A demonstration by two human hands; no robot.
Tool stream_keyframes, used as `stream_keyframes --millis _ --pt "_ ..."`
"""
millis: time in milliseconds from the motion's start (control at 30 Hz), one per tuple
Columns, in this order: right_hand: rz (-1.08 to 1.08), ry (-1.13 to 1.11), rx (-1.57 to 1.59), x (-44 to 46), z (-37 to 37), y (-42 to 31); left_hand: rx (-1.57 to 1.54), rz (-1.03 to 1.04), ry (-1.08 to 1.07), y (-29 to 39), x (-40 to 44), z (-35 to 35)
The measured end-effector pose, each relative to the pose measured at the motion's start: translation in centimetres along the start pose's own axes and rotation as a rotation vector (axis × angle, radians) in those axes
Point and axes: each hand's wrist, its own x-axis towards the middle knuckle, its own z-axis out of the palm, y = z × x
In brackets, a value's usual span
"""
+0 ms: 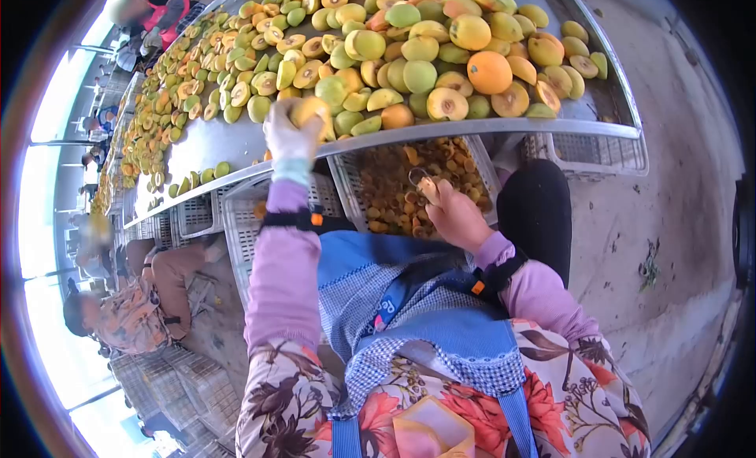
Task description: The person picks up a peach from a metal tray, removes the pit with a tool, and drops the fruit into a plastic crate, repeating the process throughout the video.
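My left hand (291,135), in a white glove, is closed on a yellow peach half (313,114) at the near edge of the metal table. The peach half is blurred by motion, and part of it is hidden by my fingers. My bare right hand (461,215) is lower and to the right, over a crate. Its fingers wrap round the handle of a small pitting tool (421,179) with a curved metal loop at its tip. Many green, yellow and orange peaches (419,76), mostly halved, are heaped on the table beyond my hands.
The metal table (472,127) has a raised rim along its near edge. Below it stands a plastic crate (346,192) holding orange-brown fruit pieces (394,198). Another crate (602,152) is at the right. A co-worker (130,308) sits at the left near stacked crates (177,387).
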Motion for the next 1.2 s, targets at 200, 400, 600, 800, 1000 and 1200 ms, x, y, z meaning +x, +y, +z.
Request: stream_keyframes --millis 200,400,600,800,1000,1200 --pt "-0.022 0.044 0.219 -1.4 -1.8 -2.5 -1.008 -0.486 -0.145 7.4 -11.6 2.1" --pt "-0.188 -0.025 0.344 -3.8 -3.0 -4.0 -1.769 -0.884 -0.247 10.0 -14.7 2.1" --pt "-0.287 0.074 0.323 -4.1 -3.4 -4.3 -1.557 -0.754 -0.175 10.3 -15.9 3.6" --pt "-0.252 0.164 0.367 -3.6 -2.0 -3.9 -1.397 -0.696 -0.115 10.8 -15.5 4.2" --pt "-0.171 0.153 0.399 -3.8 -2.8 -3.4 -1.53 -0.807 -0.12 12.0 -15.7 3.9" --pt "-0.183 -0.018 0.26 -4.1 -2.9 -3.6 -1.288 -0.716 -0.046 12.0 -16.0 3.7"
